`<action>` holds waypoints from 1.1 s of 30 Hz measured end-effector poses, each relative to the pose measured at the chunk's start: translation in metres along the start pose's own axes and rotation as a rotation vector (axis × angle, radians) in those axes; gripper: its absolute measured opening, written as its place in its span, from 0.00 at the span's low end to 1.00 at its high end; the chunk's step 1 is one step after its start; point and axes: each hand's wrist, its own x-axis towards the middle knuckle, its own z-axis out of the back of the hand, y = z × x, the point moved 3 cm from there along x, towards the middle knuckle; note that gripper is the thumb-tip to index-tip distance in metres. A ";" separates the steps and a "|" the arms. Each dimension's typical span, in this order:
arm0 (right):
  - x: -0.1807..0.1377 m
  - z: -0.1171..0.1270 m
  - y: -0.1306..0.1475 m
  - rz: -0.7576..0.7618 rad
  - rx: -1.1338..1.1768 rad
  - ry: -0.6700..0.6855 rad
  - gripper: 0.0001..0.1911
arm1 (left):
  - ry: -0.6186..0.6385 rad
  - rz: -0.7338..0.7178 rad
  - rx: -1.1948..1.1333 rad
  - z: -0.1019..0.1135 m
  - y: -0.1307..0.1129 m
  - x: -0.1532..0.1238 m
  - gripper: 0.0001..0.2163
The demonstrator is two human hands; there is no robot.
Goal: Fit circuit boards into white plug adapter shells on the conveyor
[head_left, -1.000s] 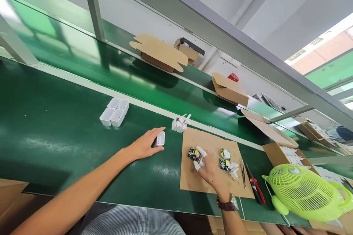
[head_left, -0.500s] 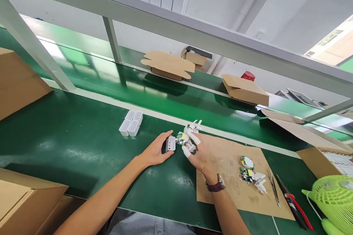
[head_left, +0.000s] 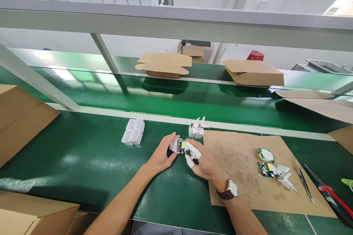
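My left hand (head_left: 160,157) is closed around a small white plastic housing (head_left: 173,146), its open end facing right. Between thumb and fingers of my right hand (head_left: 208,163) is a green circuit board (head_left: 183,146) with a yellow component; white covers sit on its thumb and a finger. The board's left end meets the mouth of the housing; how deep it sits is hidden. Just behind the hands stand white housings (head_left: 195,131) with white plug pieces sticking out of the top. Several more white housings (head_left: 134,132) are grouped to the left.
On a brown paper sheet (head_left: 237,176) lie a board with a white disc (head_left: 266,155), another board with white plug parts (head_left: 268,170), and tweezers (head_left: 305,183). Red-handled pliers (head_left: 331,196) rest at the right. Cardboard boxes (head_left: 24,125) flank the left; a metal rail (head_left: 176,25) crosses above.
The circuit board has moved left and come up to the housing's opening. Both hands are closer together, away from the housings with plug pieces. The camera view has levelled.
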 end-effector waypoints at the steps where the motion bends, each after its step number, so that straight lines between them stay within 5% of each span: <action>1: -0.001 -0.001 0.000 0.001 -0.016 0.006 0.38 | 0.001 -0.009 -0.003 0.000 0.000 0.000 0.36; 33: -0.004 -0.006 0.001 -0.041 -0.044 0.047 0.40 | 0.026 0.034 0.008 -0.002 0.003 -0.001 0.34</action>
